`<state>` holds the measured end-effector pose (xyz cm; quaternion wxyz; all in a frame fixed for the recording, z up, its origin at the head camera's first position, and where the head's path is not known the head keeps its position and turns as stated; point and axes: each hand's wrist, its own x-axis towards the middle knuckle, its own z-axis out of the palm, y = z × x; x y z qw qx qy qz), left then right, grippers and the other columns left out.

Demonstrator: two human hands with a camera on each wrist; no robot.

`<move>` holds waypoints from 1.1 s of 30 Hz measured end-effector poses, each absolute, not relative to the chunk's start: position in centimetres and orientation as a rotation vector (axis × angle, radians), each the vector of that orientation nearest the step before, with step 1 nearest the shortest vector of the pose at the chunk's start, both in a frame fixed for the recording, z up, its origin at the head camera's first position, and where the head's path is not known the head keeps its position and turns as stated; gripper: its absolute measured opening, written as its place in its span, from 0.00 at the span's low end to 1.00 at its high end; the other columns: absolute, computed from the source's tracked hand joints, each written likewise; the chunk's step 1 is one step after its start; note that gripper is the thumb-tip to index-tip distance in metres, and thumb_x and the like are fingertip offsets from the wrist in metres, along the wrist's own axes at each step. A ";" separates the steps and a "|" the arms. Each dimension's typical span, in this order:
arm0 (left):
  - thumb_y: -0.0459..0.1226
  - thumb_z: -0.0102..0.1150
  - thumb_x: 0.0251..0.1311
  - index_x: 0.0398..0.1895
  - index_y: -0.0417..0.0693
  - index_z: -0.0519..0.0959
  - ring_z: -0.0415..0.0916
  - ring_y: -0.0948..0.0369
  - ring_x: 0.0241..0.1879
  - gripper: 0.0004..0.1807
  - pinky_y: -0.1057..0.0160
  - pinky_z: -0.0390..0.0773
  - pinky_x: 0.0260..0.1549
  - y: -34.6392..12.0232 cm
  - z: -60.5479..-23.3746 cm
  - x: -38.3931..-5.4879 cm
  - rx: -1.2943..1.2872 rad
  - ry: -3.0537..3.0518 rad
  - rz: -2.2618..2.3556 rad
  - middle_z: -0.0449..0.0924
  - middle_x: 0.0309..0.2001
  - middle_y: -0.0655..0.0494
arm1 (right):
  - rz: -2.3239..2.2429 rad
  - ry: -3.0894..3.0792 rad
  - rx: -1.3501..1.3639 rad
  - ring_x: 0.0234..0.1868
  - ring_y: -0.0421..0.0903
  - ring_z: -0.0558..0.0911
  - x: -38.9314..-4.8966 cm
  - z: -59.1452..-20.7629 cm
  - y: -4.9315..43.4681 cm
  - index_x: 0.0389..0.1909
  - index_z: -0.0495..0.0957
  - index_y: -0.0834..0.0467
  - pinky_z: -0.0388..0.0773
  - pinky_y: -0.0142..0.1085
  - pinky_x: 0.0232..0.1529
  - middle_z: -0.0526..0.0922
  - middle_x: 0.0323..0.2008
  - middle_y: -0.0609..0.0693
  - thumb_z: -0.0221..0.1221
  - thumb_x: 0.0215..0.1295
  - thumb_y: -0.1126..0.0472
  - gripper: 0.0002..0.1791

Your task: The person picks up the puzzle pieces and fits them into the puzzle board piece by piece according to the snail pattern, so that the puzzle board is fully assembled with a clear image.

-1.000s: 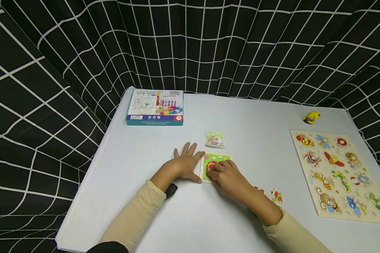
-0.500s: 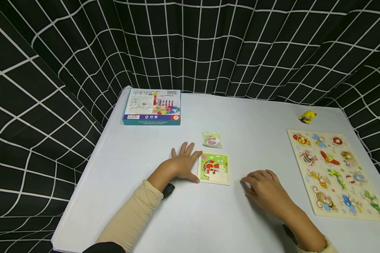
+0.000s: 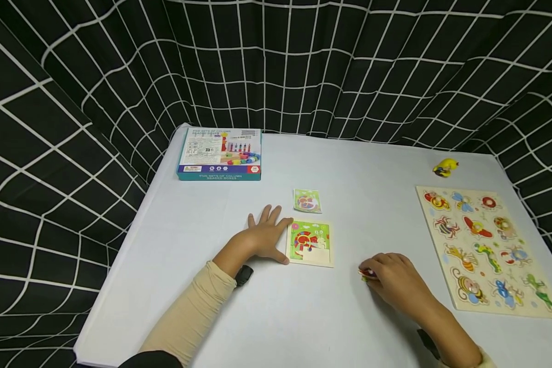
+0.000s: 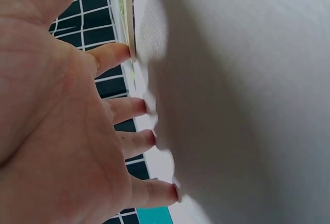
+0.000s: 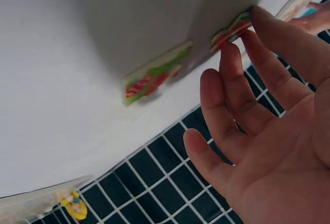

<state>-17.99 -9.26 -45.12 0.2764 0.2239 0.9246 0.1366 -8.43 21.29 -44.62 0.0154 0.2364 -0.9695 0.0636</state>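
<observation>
My left hand lies spread on the table. Its thumb and index fingertips touch the left edge of a small square jigsaw board with a snail picture. Pieces fill the board's upper and left parts, and bare wood shows at lower right. Right of the board, my right hand pinches a red and green jigsaw piece between thumb and fingertips. Another jigsaw piece, green and red, lies on the table close by; the hand hides it in the head view.
A snail picture card lies just behind the board. At back left is a bead set box. A large insect peg puzzle occupies the right side, with a yellow toy figure behind it. Black gridded cloth surrounds the table.
My right hand has left the snail board, moved right to the loose pieces and now pinches one. The board's bare lower right has come into view. My left hand stays at the board's edge.
</observation>
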 end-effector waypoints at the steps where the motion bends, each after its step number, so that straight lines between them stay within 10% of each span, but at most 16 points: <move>1: 0.58 0.72 0.44 0.77 0.58 0.51 0.25 0.43 0.76 0.58 0.28 0.39 0.65 -9.3 -45.1 -18.0 0.601 2.484 0.368 0.33 0.78 0.44 | 0.197 -3.010 0.745 0.41 0.54 0.82 -8.6 -44.6 21.1 0.35 0.84 0.54 0.72 0.54 0.51 0.85 0.36 0.50 0.76 0.41 0.65 0.17; 33: 0.60 0.71 0.45 0.77 0.59 0.51 0.27 0.44 0.76 0.57 0.28 0.40 0.65 -9.2 -45.2 -18.1 0.594 2.489 0.340 0.34 0.78 0.45 | 0.276 -2.904 0.978 0.44 0.49 0.81 -12.9 -45.3 11.9 0.36 0.88 0.50 0.74 0.50 0.52 0.86 0.37 0.46 0.73 0.50 0.61 0.10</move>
